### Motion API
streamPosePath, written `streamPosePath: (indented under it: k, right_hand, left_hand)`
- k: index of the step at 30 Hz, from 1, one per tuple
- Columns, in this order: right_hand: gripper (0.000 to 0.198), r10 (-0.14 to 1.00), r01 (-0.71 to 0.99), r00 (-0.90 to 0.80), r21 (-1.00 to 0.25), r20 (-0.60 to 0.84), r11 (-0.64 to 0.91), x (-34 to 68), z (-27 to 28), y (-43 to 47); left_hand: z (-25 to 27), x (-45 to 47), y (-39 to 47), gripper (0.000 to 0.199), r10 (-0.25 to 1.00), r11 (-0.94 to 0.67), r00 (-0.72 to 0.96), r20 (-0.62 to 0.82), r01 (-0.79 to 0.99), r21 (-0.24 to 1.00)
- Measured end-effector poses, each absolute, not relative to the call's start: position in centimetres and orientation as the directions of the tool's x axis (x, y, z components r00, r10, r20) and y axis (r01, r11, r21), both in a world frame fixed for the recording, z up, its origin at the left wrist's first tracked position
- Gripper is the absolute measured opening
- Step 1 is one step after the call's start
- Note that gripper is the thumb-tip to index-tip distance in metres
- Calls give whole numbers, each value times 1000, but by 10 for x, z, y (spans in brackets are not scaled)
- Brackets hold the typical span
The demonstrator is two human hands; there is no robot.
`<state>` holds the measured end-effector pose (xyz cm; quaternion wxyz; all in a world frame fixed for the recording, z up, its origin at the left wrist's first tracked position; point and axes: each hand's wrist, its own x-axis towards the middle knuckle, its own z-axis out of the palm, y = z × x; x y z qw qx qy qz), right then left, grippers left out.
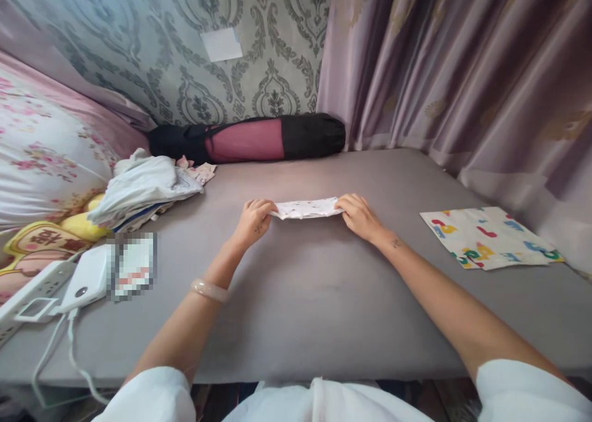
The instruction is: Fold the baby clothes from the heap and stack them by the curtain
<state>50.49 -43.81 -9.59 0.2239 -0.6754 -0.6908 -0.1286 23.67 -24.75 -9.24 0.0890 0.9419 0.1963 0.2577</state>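
A small white cloth (pixel 305 208) with dark specks is stretched level between my two hands, over the middle of the grey-covered surface. Its left end is pinched by my left hand (pixel 256 218), the fingers closed on the edge. At the other end, my right hand (pixel 359 215) grips the cloth between thumb and fingers. The cloth looks folded into a narrow strip; whether its underside touches the surface I cannot tell.
To the right lies a folded cloth with colourful shapes (pixel 490 237). At left are a pile of folded clothes (pixel 148 184), a white power bank (pixel 87 277) with cables, and a power strip (pixel 32 292). A long black and pink bag (pixel 247 139) lies along the wall.
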Motion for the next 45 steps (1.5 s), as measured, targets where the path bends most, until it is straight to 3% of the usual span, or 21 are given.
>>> streamPosePath:
  k: [11,16,21,26,35,38,41,45]
  right_hand:
    - [41,968,984,-10,-171,250,54,490,-110,-468]
    - [36,978,978,108,-195,181,-72,483,-100,-453]
    - [46,953,958,174,-267,247,-106,453,-100,-406]
    - [56,964,946,218,-274,150,-171,427,-113,-375]
    - [59,974,946,208,-269,86,-178,427,-131,-370]
    - [58,977,946,205,-270,66,-180,429,-128,-370]
    - [57,976,932,219,-297,9,-207,427,-120,-366]
    - [57,958,916,274,-324,79,-235,412,-112,-352]
  left_hand:
    - [-115,212,-262,47,343,-922,912,227,281,265]
    - [-102,222,-270,35,443,-869,881,166,377,320]
    - [-97,272,-283,38,620,-775,743,252,530,343]
    - [-111,311,-295,45,639,-758,745,193,567,323]
    - [-130,313,-294,48,645,-734,758,98,577,359]
    - [-132,312,-291,45,653,-709,747,121,548,444]
    - [-129,309,-287,40,695,-638,684,223,443,629]
    - [-121,298,-279,37,847,-497,367,384,294,816]
